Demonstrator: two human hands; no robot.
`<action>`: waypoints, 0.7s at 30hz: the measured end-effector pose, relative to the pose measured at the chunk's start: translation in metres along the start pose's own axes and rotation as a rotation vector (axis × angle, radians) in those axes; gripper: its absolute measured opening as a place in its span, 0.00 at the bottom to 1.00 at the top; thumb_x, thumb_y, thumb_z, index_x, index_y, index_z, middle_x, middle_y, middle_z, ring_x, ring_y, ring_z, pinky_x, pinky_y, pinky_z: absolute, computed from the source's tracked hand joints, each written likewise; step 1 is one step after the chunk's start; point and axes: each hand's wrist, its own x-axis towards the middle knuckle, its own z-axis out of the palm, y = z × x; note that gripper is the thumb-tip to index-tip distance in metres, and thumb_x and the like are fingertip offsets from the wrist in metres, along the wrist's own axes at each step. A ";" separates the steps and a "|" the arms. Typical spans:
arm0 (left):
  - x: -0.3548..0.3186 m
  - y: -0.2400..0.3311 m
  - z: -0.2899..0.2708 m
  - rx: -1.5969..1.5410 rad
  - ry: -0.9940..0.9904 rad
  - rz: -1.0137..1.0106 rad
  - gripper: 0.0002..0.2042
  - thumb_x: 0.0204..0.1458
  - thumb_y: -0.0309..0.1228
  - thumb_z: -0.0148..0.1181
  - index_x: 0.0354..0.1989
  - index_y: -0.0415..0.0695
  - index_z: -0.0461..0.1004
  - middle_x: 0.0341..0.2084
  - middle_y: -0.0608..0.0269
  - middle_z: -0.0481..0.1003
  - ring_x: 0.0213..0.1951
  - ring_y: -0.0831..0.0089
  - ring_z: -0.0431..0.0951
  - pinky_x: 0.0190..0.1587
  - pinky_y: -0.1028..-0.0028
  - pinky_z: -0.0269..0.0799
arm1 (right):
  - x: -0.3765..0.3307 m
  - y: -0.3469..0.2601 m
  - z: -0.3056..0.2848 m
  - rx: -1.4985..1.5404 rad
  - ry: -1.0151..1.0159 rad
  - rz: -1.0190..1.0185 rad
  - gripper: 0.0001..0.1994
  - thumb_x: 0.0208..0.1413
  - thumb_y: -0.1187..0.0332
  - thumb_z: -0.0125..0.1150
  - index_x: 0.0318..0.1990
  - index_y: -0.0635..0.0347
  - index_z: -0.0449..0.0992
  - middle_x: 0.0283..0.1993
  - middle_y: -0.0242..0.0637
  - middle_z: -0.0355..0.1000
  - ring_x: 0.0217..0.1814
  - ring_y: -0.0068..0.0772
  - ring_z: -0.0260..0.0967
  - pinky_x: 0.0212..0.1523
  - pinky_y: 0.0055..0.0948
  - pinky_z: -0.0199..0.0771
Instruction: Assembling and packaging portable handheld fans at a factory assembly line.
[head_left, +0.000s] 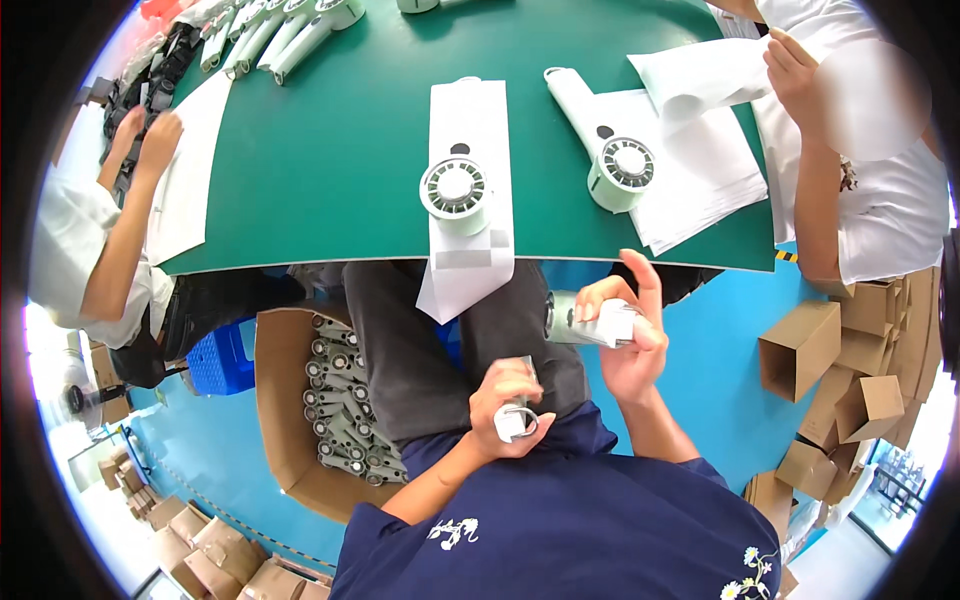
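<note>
My left hand (508, 408): fingers curled closed around a slim, pale, white-ended piece (511, 424) with a small loop at its tip, over my lap.
My right hand (632, 335): thumb and fingers grip a pale green, rounded cylinder with a white side piece (563, 318), one finger raised, just short of the tabletop's near edge.
The held parts: smooth and pale, largely covered by my fingers; whether both belong to one fan, I cannot tell.
Green tabletop (340, 170): a pale green handheld fan with a round, dark-slotted face and white hub (457, 192) lies on a long white paper strip (493, 130) that hangs over the edge; a matching second fan (622, 170) lies to its right, against white paper sheets (708, 185).
Brown cardboard box (277, 375): filled with similar fans (345, 400), beside my left leg.
</note>
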 end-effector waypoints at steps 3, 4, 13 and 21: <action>0.000 -0.007 -0.006 0.179 -0.064 0.067 0.21 0.39 0.32 0.74 0.44 0.44 0.79 0.55 0.43 0.69 0.59 0.43 0.68 0.59 0.49 0.68 | 0.003 0.004 0.010 -0.039 -0.246 0.103 0.35 0.60 0.50 0.49 0.71 0.62 0.56 0.39 0.44 0.72 0.42 0.33 0.70 0.49 0.35 0.70; -0.004 -0.012 -0.007 0.206 -0.065 0.081 0.19 0.40 0.33 0.74 0.43 0.44 0.80 0.58 0.40 0.65 0.61 0.41 0.65 0.62 0.48 0.65 | 0.005 0.010 0.012 -0.054 -0.336 0.141 0.35 0.61 0.48 0.51 0.70 0.61 0.57 0.40 0.43 0.73 0.43 0.32 0.70 0.48 0.32 0.70; 0.030 -0.009 -0.030 0.369 -0.181 0.183 0.22 0.40 0.36 0.72 0.45 0.42 0.85 0.74 0.29 0.42 0.66 0.39 0.63 0.65 0.51 0.64 | 0.002 0.027 0.024 -0.499 -0.583 -0.059 0.26 0.63 0.59 0.48 0.66 0.61 0.62 0.50 0.45 0.73 0.51 0.38 0.71 0.57 0.34 0.67; 0.040 -0.012 -0.041 -0.015 -0.022 -0.002 0.27 0.34 0.33 0.68 0.50 0.44 0.84 0.71 0.27 0.51 0.61 0.45 0.69 0.64 0.56 0.65 | 0.066 0.003 0.048 -1.377 -0.215 -0.561 0.14 0.55 0.71 0.67 0.50 0.58 0.81 0.52 0.36 0.75 0.56 0.43 0.69 0.57 0.41 0.66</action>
